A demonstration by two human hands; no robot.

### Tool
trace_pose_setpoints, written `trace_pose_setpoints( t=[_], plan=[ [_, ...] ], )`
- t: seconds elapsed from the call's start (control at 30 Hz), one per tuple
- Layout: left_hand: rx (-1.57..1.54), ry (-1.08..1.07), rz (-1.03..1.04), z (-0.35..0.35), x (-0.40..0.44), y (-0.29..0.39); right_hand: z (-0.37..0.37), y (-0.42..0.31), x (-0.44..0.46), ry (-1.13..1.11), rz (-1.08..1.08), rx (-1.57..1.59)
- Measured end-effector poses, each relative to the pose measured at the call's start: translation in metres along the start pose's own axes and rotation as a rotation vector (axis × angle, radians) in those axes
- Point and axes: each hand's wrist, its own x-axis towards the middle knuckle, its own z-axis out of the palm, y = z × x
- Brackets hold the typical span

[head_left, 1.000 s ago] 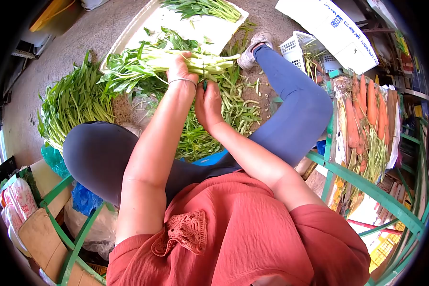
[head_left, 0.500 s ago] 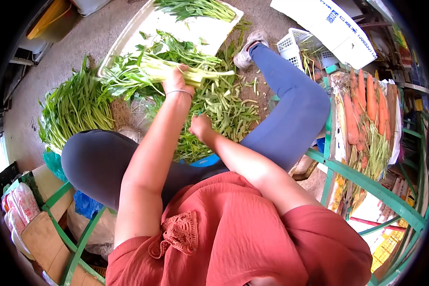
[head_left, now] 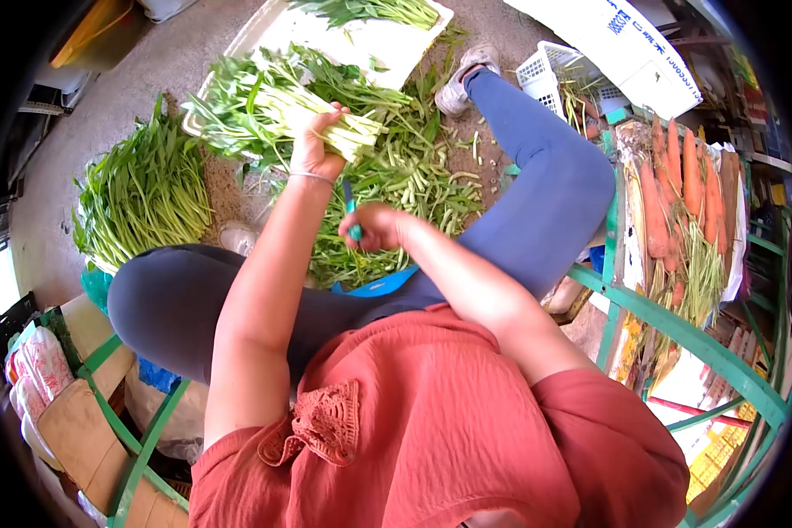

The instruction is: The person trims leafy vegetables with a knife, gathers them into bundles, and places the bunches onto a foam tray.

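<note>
White tray at top centre, loose greens on it. Leafy pile [head_left: 145, 189] on the floor, left of frame. Trimmings [head_left: 414, 189] spread across the centre, between the legs. Carrots [head_left: 691, 180] stacked at right. Bunch [head_left: 260, 106] of greens upper left of centre, raised over the near edge of the tray [head_left: 290, 31], leaves to the left, pale stalk ends to the right. Left hand [head_left: 319, 148] wraps the stalks, fingers closed on them. Right hand [head_left: 378, 229] at centre, fingers curled around the green handle of a knife [head_left: 350, 207]; blade points up-frame, just below the stalk ends, apart.
</note>
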Motion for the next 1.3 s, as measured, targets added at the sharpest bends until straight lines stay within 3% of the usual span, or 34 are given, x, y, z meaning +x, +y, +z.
trace_pose_setpoints(
  t=[0.03, 0.1, 0.2, 0.23, 0.3, 0.33, 0.37, 0.43, 0.5, 0.63, 0.7, 0.77, 0.83, 0.9, 0.97, 1.0, 1.03, 1.1, 1.17, 1.23, 1.3],
  plan=[
    [-0.012, -0.05, 0.005, -0.002, 0.0, 0.004, 0.001, 0.006, -0.002, -0.158, 0.096, 0.055],
    [-0.088, -0.086, -0.074, -0.011, 0.003, 0.011, 0.001, 0.008, 0.005, -0.022, -0.027, 0.219],
    [-0.079, -0.101, -0.065, -0.012, 0.0, 0.013, 0.022, -0.017, -0.019, 0.507, -0.424, 0.173],
    [-0.075, -0.098, -0.044, -0.014, -0.003, 0.012, 0.028, -0.02, -0.026, 0.508, -0.423, 0.171],
    [-0.085, -0.11, -0.06, -0.015, -0.004, 0.014, 0.039, -0.028, -0.034, 0.652, -0.856, 0.142],
    [-0.086, -0.108, -0.055, -0.016, -0.004, 0.015, 0.042, -0.032, -0.038, 0.664, -0.887, 0.064],
    [-0.088, -0.104, -0.051, -0.017, -0.005, 0.015, 0.033, -0.027, -0.013, 0.678, -0.885, -0.152],
    [-0.096, -0.073, -0.045, -0.02, -0.009, 0.017, 0.024, -0.024, -0.01, 0.192, -0.293, -0.083],
    [-0.089, -0.062, 0.012, -0.018, -0.008, 0.022, 0.019, -0.008, -0.002, 0.077, 0.149, -0.1],
    [-0.038, -0.046, 0.021, -0.027, -0.016, 0.025, 0.004, 0.013, 0.007, 0.269, 0.301, -0.44],
    [0.104, -0.021, 0.047, -0.027, -0.015, 0.027, -0.01, -0.004, -0.009, 0.497, 0.202, -0.888],
    [0.269, -0.056, 0.005, -0.051, -0.002, 0.024, -0.027, -0.03, -0.005, 0.839, -0.06, -1.101],
    [0.507, 0.071, 0.12, -0.043, -0.016, 0.012, -0.023, -0.075, -0.03, 0.703, -0.342, -0.676],
    [0.75, 0.135, 0.133, -0.042, -0.023, 0.003, 0.001, -0.092, -0.038, 0.522, -0.647, -0.529],
    [0.905, 0.194, 0.301, -0.031, -0.036, -0.008, 0.023, -0.103, -0.033, 0.342, -0.54, -0.515],
    [0.825, 0.141, 0.32, -0.047, -0.03, -0.02, 0.026, -0.103, -0.02, 0.369, -0.566, -0.596],
    [0.87, -0.038, 0.357, -0.034, -0.038, -0.017, 0.023, -0.096, 0.001, 0.458, -0.729, -0.636],
    [1.022, 0.055, 0.43, -0.054, -0.036, -0.032, 0.024, -0.088, 0.023, 0.367, -0.865, -0.512],
    [1.009, 0.001, 0.498, -0.065, -0.028, -0.035, 0.032, -0.089, 0.016, 0.432, -0.765, -0.503],
    [0.94, 0.039, 0.45, -0.059, -0.031, -0.029, 0.027, -0.09, 0.03, 0.406, -0.817, -0.445],
    [1.104, 0.036, 0.516, -0.052, -0.03, -0.02, 0.025, -0.101, 0.033, 0.372, -0.785, -0.364]
  ],
)
